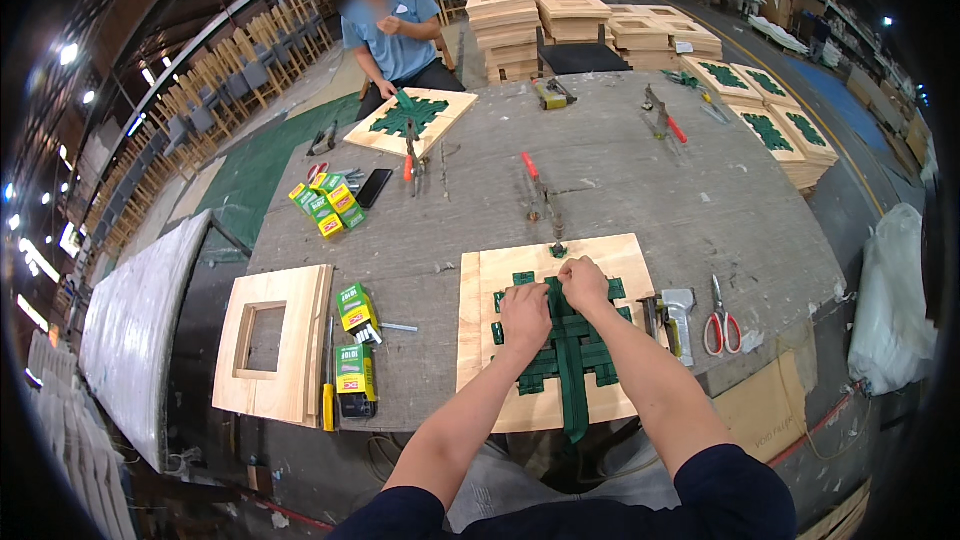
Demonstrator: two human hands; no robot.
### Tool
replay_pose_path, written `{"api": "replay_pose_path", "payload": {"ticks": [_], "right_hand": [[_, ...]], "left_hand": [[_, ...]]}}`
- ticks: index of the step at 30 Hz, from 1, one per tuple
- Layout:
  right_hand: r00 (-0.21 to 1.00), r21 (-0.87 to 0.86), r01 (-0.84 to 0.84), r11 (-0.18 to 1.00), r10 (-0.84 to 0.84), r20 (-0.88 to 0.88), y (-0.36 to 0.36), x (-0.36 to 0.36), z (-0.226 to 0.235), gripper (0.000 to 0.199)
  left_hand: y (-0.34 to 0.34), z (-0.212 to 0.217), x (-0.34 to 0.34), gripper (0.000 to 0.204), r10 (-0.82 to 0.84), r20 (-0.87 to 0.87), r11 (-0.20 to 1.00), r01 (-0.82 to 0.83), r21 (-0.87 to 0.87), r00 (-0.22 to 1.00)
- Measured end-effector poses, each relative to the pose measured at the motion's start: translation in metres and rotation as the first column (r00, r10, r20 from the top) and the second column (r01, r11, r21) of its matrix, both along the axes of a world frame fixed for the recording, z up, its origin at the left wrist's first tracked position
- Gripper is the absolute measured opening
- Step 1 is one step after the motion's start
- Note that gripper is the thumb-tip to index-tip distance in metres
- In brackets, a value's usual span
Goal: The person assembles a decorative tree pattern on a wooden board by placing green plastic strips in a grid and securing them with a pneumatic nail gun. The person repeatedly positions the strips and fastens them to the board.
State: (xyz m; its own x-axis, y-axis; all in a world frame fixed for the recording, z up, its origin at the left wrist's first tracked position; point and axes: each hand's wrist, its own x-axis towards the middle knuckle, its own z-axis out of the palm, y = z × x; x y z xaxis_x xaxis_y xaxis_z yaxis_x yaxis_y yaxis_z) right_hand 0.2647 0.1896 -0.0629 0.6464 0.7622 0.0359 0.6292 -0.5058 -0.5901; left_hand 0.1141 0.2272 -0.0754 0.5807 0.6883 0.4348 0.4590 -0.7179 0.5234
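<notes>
A square light-wood panel (485,410) lies in front of me at the table's near edge. Green webbing straps (575,380) cross over its middle in a woven pattern, and one long strap end hangs past the near edge. My left hand (525,317) is on the upper left of the weave, fingers bent onto a strap. Beside it my right hand (583,285) pinches the far end of the middle strap. Both sets of fingertips are partly hidden. A small green webbing piece (558,251) sits at the panel's far edge.
A staple gun (672,325) and red-handled scissors (722,330) lie right of the panel. At left are wooden frames (310,340), green staple boxes (355,370) and a yellow-handled screwdriver (328,405). Pliers (530,168) lie beyond. Across the table a person holds another webbed panel (455,110).
</notes>
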Motion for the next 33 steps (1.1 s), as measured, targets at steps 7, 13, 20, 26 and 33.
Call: {"api": "replay_pose_path", "payload": {"ticks": [7,13,20,26,33], "right_hand": [[0.999,-0.008,0.051,0.999,-0.051,-0.014,0.014,-0.001,-0.002,0.011],[0.977,0.109,0.103,0.989,-0.08,-0.199,0.002,0.036,-0.01,0.019],[0.818,0.394,0.371,0.841,-0.095,-0.567,-0.096,0.064,0.02,0.026],[0.888,0.028,0.458,0.888,-0.457,-0.047,-0.219,0.086,0.003,0.043],[0.878,-0.152,0.32,0.935,-0.353,-0.323,-0.211,0.085,0.012,0.042]], "left_hand": [[0.0,-0.004,0.004,0.05,-0.078,-0.33,0.99,0.112,0.083,0.941],[-0.008,-0.002,0.02,0.053,-0.114,-0.364,0.984,0.155,0.086,0.924],[0.001,-0.008,0.003,0.054,-0.051,-0.42,0.992,0.093,0.082,0.906],[-0.001,-0.009,0.007,0.054,-0.039,-0.398,0.994,0.076,0.078,0.917],[0.001,-0.01,0.005,0.054,-0.021,-0.353,0.994,0.058,0.094,0.935]]}}
